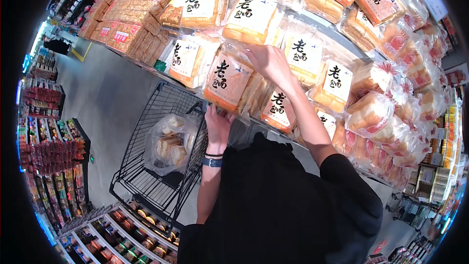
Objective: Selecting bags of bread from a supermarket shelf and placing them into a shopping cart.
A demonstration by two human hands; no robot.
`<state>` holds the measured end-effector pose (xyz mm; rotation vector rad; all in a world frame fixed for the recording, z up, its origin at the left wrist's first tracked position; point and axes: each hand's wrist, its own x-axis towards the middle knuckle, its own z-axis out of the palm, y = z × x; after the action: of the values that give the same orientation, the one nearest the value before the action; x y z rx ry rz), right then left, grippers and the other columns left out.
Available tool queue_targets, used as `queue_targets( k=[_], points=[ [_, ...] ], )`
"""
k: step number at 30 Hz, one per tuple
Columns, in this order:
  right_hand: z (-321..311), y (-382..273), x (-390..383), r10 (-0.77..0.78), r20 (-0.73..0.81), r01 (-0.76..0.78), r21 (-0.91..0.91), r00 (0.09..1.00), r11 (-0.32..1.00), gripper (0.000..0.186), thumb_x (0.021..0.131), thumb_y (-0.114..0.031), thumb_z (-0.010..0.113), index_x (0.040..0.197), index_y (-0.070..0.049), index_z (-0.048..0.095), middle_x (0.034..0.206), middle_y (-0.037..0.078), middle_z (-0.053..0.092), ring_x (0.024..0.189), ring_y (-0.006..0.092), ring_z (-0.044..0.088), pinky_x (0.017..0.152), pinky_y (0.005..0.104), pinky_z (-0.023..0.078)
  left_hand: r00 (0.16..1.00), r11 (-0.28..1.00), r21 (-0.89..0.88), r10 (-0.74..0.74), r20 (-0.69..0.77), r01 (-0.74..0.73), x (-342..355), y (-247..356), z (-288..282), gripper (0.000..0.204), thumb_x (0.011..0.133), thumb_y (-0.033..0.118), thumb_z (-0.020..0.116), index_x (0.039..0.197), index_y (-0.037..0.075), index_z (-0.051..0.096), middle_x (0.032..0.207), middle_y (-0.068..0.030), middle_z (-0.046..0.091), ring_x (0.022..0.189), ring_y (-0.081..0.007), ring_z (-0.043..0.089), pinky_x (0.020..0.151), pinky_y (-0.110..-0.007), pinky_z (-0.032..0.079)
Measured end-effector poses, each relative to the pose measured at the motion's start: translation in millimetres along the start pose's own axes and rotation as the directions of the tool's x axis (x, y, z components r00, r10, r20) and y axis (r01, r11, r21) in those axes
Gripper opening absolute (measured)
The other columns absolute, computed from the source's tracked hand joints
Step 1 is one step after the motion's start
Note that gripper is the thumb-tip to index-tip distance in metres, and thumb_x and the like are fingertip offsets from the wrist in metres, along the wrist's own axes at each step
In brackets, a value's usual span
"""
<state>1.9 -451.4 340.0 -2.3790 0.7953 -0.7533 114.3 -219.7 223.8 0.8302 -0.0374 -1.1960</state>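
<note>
A wrapped loaf with a pale orange label [226, 84] sits at the front edge of the bread display. My right hand [271, 62] grips its upper right part, the fingertips partly hidden in the wrapping. My left hand [219, 124] holds the same package from below at its lower edge. Similar packages with white labels [302, 56] lie around it. Beneath and left of the display stands a black wire shopping cart [131, 164], with a clear bag of bread rolls [168, 146] inside, beside my left forearm.
Boxed snacks [119, 29] are stacked at the display's left, and bagged loaves [371, 107] are piled at its right. Shelves of packaged goods [51, 142] stand along the left, another rack [127, 234] at the bottom. A person in dark clothing [57, 45] is far off at upper left.
</note>
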Motion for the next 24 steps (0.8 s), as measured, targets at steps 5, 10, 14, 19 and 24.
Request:
queue_targets(
  k=[5, 10, 14, 19, 24],
  points=[
    [-4, -9, 4, 0.038, 0.03, -0.037, -0.034, 0.999, 0.999, 0.026, 0.099, -0.026, 0.061, 0.096, -0.002, 0.069, 0.075, 0.025, 0.064, 0.076, 0.047, 0.062, 0.069, 0.051, 0.051, 0.993, 0.991, 0.116, 0.055, 0.103, -0.066, 17, 4, 4, 0.064, 0.107, 0.056, 0.037, 0.156, 0.015, 0.033, 0.138, -0.0071, 0.05, 0.126, -0.0207, 0.049, 0.108, -0.042, 0.039],
    [5, -16, 0, 0.009, -0.01, -0.01, -0.121, 1.0, 0.993, 0.022, 0.098, -0.022, 0.062, 0.101, -0.001, 0.069, 0.087, 0.024, 0.069, 0.083, 0.0445, 0.066, 0.074, 0.0491, 0.054, 0.994, 0.944, 0.331, -0.034, 0.1, -0.001, 30, 10, -47, 0.054, 0.11, 0.042, 0.041, 0.156, 0.014, 0.032, 0.117, -0.0002, 0.057, 0.117, -0.0168, 0.057, 0.101, -0.04, 0.046],
    [14, -2, -13, -0.157, -0.137, 0.147, -0.08, 0.978, 0.986, 0.02, 0.095, -0.011, 0.06, 0.108, -0.001, 0.071, 0.105, 0.021, 0.073, 0.097, 0.0378, 0.07, 0.085, 0.044, 0.056, 0.999, 0.963, 0.267, 0.041, 0.026, -0.047, 18, 20, -31, 0.056, 0.111, 0.037, 0.042, 0.159, 0.012, 0.029, 0.109, 0.0001, 0.059, 0.109, -0.0177, 0.062, 0.097, -0.039, 0.049],
    [23, 0, -34, -0.268, -0.322, 0.28, -0.01, 0.908, 0.96, 0.02, 0.088, 0.0, 0.063, 0.106, 0.001, 0.072, 0.107, 0.017, 0.073, 0.098, 0.034, 0.07, 0.086, 0.0413, 0.056, 0.995, 0.964, 0.253, 0.092, -0.027, -0.082, 12, 17, -29, 0.062, 0.112, 0.035, 0.04, 0.163, 0.009, 0.019, 0.11, -0.0028, 0.059, 0.107, -0.0206, 0.064, 0.097, -0.039, 0.049],
    [17, 5, -65, -0.053, -0.382, 0.106, 0.119, 0.923, 0.987, 0.019, 0.092, 0.003, 0.061, 0.106, 0.001, 0.073, 0.11, 0.016, 0.074, 0.101, 0.0313, 0.071, 0.089, 0.0383, 0.056, 0.997, 0.967, 0.253, 0.052, -0.051, -0.037, 3, 10, -29, 0.062, 0.112, 0.036, 0.039, 0.163, 0.007, 0.019, 0.116, -0.0072, 0.061, 0.11, -0.0239, 0.065, 0.097, -0.037, 0.05]
  ],
)
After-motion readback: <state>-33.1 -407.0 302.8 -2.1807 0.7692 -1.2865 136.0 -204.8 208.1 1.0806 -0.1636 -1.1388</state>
